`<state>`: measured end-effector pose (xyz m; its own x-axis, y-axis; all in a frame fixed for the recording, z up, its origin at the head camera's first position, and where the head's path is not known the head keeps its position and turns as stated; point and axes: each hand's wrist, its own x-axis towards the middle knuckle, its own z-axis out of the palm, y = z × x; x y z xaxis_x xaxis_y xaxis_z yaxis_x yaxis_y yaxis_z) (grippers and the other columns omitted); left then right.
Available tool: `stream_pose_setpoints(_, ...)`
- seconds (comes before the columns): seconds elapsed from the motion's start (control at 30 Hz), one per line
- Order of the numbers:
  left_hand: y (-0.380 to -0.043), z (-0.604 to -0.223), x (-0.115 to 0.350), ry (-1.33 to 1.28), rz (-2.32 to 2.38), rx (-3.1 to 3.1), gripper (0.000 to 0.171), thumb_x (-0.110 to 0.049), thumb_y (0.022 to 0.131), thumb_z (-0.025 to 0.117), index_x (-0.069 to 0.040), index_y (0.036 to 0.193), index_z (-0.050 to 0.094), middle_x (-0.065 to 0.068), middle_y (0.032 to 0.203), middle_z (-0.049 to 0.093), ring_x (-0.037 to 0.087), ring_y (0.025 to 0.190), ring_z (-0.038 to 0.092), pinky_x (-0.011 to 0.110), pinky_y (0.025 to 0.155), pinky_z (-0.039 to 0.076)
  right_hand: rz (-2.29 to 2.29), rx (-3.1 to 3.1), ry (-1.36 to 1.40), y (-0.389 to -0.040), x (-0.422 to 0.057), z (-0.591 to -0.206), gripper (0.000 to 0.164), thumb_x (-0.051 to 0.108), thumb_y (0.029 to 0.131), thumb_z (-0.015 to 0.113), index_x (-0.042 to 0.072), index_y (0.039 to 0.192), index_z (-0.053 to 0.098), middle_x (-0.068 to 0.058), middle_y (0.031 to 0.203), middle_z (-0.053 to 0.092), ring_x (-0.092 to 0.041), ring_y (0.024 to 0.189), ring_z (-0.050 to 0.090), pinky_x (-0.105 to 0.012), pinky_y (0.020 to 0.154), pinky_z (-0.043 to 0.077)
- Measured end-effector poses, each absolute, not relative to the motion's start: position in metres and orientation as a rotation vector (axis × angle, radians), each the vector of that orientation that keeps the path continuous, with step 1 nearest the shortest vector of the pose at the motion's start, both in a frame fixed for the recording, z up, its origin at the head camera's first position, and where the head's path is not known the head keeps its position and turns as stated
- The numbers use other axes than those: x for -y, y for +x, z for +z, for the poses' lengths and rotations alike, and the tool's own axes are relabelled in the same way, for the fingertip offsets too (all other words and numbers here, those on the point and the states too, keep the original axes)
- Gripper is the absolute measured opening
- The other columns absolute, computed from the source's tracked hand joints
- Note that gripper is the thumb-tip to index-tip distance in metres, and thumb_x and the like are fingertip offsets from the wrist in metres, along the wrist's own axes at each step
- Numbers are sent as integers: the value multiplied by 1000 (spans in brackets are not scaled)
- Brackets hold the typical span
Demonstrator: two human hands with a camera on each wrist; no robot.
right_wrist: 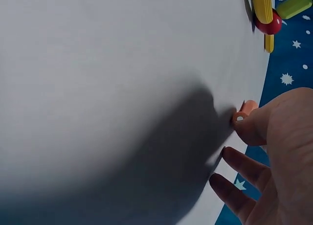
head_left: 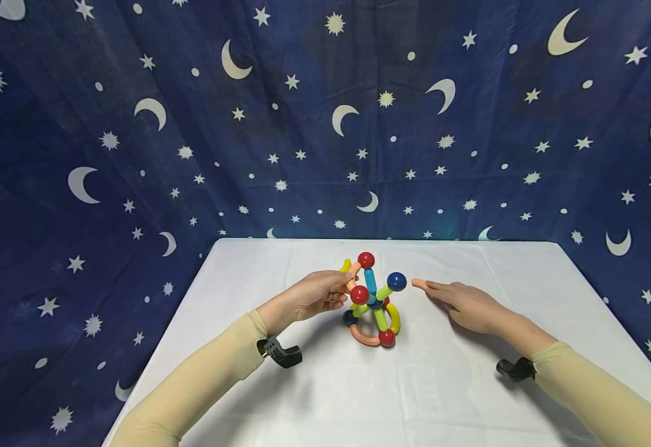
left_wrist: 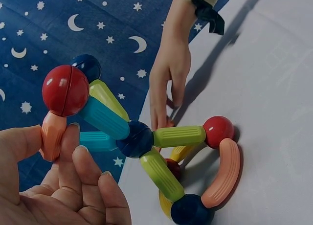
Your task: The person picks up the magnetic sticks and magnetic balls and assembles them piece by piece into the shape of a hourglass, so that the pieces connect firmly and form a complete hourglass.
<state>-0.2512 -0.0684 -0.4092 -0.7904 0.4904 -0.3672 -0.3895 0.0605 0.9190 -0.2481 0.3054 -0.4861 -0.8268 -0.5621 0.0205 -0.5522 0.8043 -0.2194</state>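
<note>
A ball-and-rod construction toy stands on the table, its dark blue centre ball (left_wrist: 135, 139) joined to green and light blue rods. My left hand (head_left: 321, 293) is at its left side, with thumb and fingers pinching an orange rod (left_wrist: 53, 136) below a red ball (left_wrist: 65, 90). Low on the toy, a curved orange rod (head_left: 365, 338) and a curved yellow rod (head_left: 395, 318) meet at another red ball (head_left: 386, 338). To the right, apart from the toy, my right hand (head_left: 467, 305) pinches a loose orange rod (right_wrist: 249, 107) close over the tabletop. A blue ball (head_left: 396, 281) tops the toy's right side.
The white-covered table (head_left: 459, 391) spreads around the toy and both hands. A dark blue curtain (head_left: 303, 124) with moons and stars hangs behind it and along the sides. Dark bands (head_left: 279, 352) sit at the wrists.
</note>
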Motion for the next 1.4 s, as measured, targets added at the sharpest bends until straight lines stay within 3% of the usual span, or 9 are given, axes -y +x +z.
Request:
stream_pose_setpoints(0.27,-251,-408,68,101,1803,-1708,17,-27,102,63,-10,103,64,1,87,63,12,78,58,25,76,51,-361,-2957,-887,-234,-316,-489,51,6,102,55,15,152,51,-3,155,48,-32,131,56,-56,103,46)
stream_pose_setpoints(0.43,-250,-407,68,101,1803,-1704,25,-28,102,63,-5,113,63,0,86,63,12,77,59,25,76,51,-557,-2948,-694,-236,-315,-485,46,19,104,59,12,150,54,-11,152,52,-40,134,51,-62,104,42)
stream_pose_setpoints(0.63,-250,-407,69,92,1804,-1705,35,-27,103,62,-2,127,63,-1,87,63,12,77,58,25,76,51,-853,-2874,-465,-251,-309,-483,45,28,102,65,2,138,62,-17,131,65,-37,116,63,-55,93,51)
stream_pose_setpoints(0.8,-250,-407,68,90,1802,-1718,26,-27,103,63,-5,116,66,1,87,63,12,77,59,25,75,52,-1003,-2739,-284,-267,-303,-482,44,27,101,65,-4,133,64,-21,127,67,-34,108,63,-47,85,54)
stream_pose_setpoints(0.97,-251,-408,67,90,1789,-1733,19,-28,103,63,-9,104,65,0,86,63,12,78,59,24,74,52,-1026,-2692,-182,-276,-300,-480,41,27,99,68,-4,126,69,-23,126,67,-33,110,62,-46,86,54)
stream_pose_setpoints(1.2,-251,-408,66,78,1790,-1743,20,-28,103,63,-9,107,65,0,87,63,12,78,59,24,75,52,-1034,-2612,-92,-287,-300,-479,41,29,95,73,-2,121,72,-15,118,69,-25,96,57,-36,76,49)
stream_pose_setpoints(1.4,-250,-407,65,87,1775,-1745,18,-29,102,63,-11,104,64,-2,88,64,12,80,59,25,76,51,-1042,-2587,-30,-291,-298,-480,41,31,92,75,0,119,73,-13,116,68,-25,96,55,-36,77,47)
